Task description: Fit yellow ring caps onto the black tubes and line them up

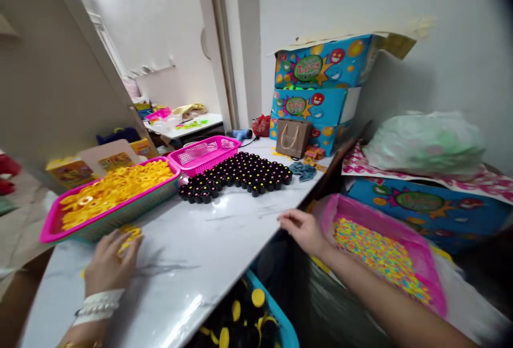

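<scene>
My left hand (pixel 112 262) is on the white table, its fingers closed around a few yellow plastic pieces (pixel 130 234). Just beyond it stands a pink-rimmed basket (pixel 48 227) heaped with yellow ring-like plastic parts (pixel 116 190). My right hand (pixel 302 229) hovers by the table's right edge. Its thumb and fingers are pinched together, and whatever they hold, if anything, is too small to make out. Between and beyond both hands, many short black cylinders (pixel 240 174) with pink or yellow dots on top stand in a cluster on the table.
An empty pink basket (pixel 208 163) sits behind the cylinders. Below the table edge is a blue tub (pixel 286 321) of black and yellow pieces. At right, a pink tub (pixel 435 262) holds small multicoloured bits. Blue printed boxes (pixel 320 70) and a brown paper bag (pixel 290 139) stand at the back.
</scene>
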The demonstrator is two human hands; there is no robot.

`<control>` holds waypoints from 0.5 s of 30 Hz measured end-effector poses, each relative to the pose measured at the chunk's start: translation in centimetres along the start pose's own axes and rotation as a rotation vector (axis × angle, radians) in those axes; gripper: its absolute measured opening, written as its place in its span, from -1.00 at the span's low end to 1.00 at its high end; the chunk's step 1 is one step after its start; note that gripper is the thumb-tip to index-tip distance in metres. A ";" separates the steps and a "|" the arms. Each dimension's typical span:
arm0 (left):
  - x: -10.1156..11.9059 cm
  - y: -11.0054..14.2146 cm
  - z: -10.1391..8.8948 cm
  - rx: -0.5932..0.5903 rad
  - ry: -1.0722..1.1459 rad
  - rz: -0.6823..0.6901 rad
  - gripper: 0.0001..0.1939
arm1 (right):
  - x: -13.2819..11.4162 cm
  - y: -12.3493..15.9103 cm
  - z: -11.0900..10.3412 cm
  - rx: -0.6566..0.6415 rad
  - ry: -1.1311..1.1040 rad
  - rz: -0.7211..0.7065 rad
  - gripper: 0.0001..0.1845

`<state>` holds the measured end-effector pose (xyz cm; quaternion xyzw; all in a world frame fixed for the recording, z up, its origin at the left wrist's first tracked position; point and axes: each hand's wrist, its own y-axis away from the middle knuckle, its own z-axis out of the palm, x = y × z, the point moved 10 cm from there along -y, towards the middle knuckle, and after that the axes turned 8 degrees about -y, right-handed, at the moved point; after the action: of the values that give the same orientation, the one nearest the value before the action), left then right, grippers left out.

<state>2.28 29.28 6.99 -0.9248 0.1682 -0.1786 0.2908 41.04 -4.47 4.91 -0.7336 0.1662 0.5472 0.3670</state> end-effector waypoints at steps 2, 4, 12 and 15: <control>4.9 1.4 0.5 -0.076 0.154 0.219 -0.73 | 2.7 -2.8 -3.4 0.134 -0.018 0.028 -0.67; 9.4 3.3 0.8 -0.152 0.245 0.436 -0.76 | 5.2 -5.8 -6.0 0.230 -0.024 0.025 -0.61; 15.5 6.2 2.8 -0.402 0.403 0.489 -0.77 | 11.6 -16.1 -10.6 0.465 0.038 0.048 -0.57; 18.9 6.6 3.7 -0.482 0.466 0.444 -0.72 | 13.1 -17.6 -10.3 0.475 0.098 0.087 -0.68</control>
<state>19.08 18.08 4.61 -0.8425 0.4623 -0.2717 0.0511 63.94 2.06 0.38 -0.6447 0.3394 0.4719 0.4965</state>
